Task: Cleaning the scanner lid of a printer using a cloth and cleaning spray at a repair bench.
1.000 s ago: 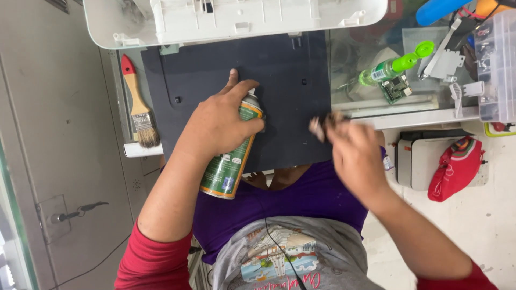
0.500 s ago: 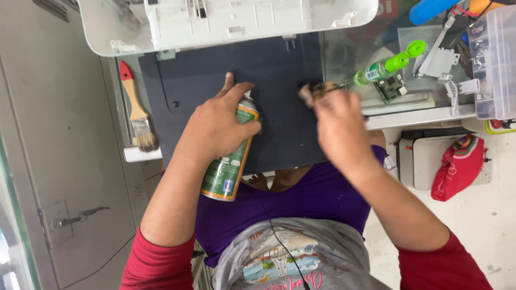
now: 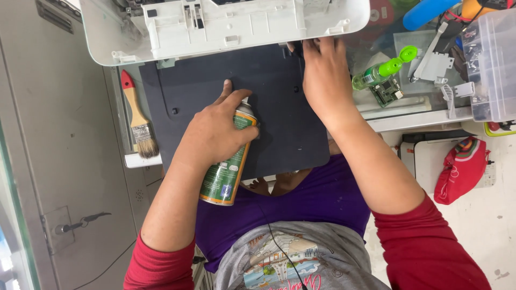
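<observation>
My left hand [image 3: 215, 134] grips a green spray can [image 3: 226, 174] with a white top, its index finger on the nozzle. The can lies over a dark grey flat panel [image 3: 279, 134] that juts out from under a white plastic printer body [image 3: 242, 24]. My right hand [image 3: 325, 80] reaches to the panel's far right corner, where it meets the white body. Its fingertips are at that seam and partly hidden, so I cannot tell whether they pinch anything.
A red-handled paintbrush [image 3: 138, 121] lies left of the panel. To the right are a green-capped bottle [image 3: 384, 70], a small circuit board [image 3: 388, 92], a clear plastic box [image 3: 492, 64] and a red pouch [image 3: 462, 169]. A grey cabinet door [image 3: 54, 161] stands at left.
My right hand has moved from the panel's near right edge up to its far right corner under the white body. The left hand still holds the can in about the same place.
</observation>
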